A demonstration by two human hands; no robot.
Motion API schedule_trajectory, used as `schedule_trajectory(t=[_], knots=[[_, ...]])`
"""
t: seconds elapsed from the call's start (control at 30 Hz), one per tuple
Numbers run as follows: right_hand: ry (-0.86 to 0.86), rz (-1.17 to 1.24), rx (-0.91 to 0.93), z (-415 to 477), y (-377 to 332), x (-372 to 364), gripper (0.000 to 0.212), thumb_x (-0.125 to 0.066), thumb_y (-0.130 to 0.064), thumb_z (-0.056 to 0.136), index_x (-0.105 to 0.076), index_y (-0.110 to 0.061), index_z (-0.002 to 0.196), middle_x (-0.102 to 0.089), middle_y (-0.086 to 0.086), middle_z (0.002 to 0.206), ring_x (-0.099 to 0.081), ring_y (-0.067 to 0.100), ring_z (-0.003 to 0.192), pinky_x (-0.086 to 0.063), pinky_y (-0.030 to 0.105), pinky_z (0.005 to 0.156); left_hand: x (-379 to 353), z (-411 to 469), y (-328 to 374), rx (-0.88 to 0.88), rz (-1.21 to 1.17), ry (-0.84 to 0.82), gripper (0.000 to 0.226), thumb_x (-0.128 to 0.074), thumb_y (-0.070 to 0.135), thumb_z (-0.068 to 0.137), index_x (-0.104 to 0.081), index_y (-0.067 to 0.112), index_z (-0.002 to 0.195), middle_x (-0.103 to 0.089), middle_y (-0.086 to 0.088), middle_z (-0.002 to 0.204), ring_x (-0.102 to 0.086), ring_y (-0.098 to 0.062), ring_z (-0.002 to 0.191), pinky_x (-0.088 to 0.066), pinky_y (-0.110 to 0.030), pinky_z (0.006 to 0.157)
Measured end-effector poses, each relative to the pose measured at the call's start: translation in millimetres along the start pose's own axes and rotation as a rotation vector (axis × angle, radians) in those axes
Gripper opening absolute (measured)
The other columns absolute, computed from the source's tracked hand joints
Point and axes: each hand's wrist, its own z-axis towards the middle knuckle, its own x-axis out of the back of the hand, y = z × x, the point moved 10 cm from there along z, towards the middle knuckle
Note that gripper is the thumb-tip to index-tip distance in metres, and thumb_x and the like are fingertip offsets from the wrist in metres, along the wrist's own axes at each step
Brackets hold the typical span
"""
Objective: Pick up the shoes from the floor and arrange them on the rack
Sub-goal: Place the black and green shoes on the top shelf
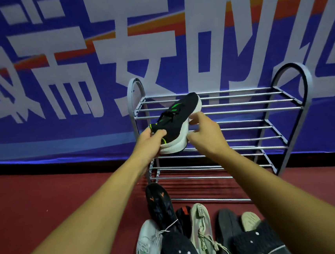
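A black knit sneaker (178, 115) with green accents and a white sole is held tilted in front of the left end of the metal shoe rack (243, 111), at the height of its upper tiers. My left hand (150, 142) grips its heel and collar. My right hand (206, 132) pinches the white sole on the right side. On the floor below lies a pile of several shoes: a black one with orange marks (159, 203), a pale mint one (147, 245), a beige one (200, 230) and dark ones (257, 239).
The rack has several tiers of thin bars with arched grey side frames and stands against a large blue banner (55, 76) with white characters. The floor is red carpet (36, 201). No shoes rest on the visible rack tiers.
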Motion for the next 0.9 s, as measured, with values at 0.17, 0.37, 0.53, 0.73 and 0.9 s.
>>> schedule_trajectory(t=[0.17, 0.37, 0.53, 0.73, 0.9], knots=[[-0.223, 0.353, -0.053, 7, 3, -38, 0.058, -0.067, -0.008, 0.078, -0.054, -0.017, 0.134, -0.069, -0.006, 0.117, -0.071, 0.010, 0.098, -0.057, 0.031, 0.090, 14, 15, -2, -0.029, -0.060, 0.103, 0.011, -0.061, 0.034, 0.092, -0.065, 0.026, 0.098, -0.071, 0.003, 0.102, -0.065, -0.018, 0.095, -0.049, -0.036, 0.086], [-0.228, 0.474, -0.054, 21, 2, -57, 0.059, -0.081, -0.002, 0.075, -0.056, -0.011, 0.128, -0.072, -0.004, 0.115, -0.072, 0.008, 0.099, -0.056, 0.020, 0.084, 28, 33, 1, -0.056, -0.050, 0.175, 0.033, -0.063, 0.044, 0.089, -0.058, 0.023, 0.113, -0.069, -0.002, 0.110, -0.062, -0.018, 0.089, -0.049, -0.038, 0.078], [-0.214, 0.582, -0.049, 37, 3, -64, 0.053, -0.071, 0.007, 0.081, -0.057, -0.009, 0.130, -0.073, -0.004, 0.113, -0.070, 0.005, 0.101, -0.052, 0.011, 0.076, 28, 44, 3, -0.085, -0.101, 0.125, 0.030, -0.062, 0.033, 0.094, -0.060, 0.020, 0.121, -0.071, 0.001, 0.108, -0.065, -0.010, 0.091, -0.048, -0.029, 0.080], [-0.167, 0.628, -0.068, 62, 4, -83, 0.060, -0.070, 0.011, 0.081, -0.049, -0.006, 0.134, -0.065, -0.002, 0.124, -0.067, 0.005, 0.107, -0.053, 0.011, 0.074, 39, 59, -1, -0.098, -0.156, 0.132, 0.026, -0.056, 0.026, 0.099, -0.056, 0.025, 0.125, -0.067, 0.008, 0.110, -0.061, -0.002, 0.088, -0.046, -0.022, 0.068], [-0.074, 0.522, -0.029, 74, 4, -99, 0.055, -0.079, -0.002, 0.079, -0.053, -0.011, 0.127, -0.064, -0.001, 0.122, -0.067, 0.012, 0.107, -0.058, 0.021, 0.082, 51, 75, -5, -0.091, -0.171, 0.183, 0.033, -0.048, 0.014, 0.100, -0.057, 0.014, 0.132, -0.067, 0.005, 0.096, -0.054, -0.001, 0.067, -0.043, -0.010, 0.049]])
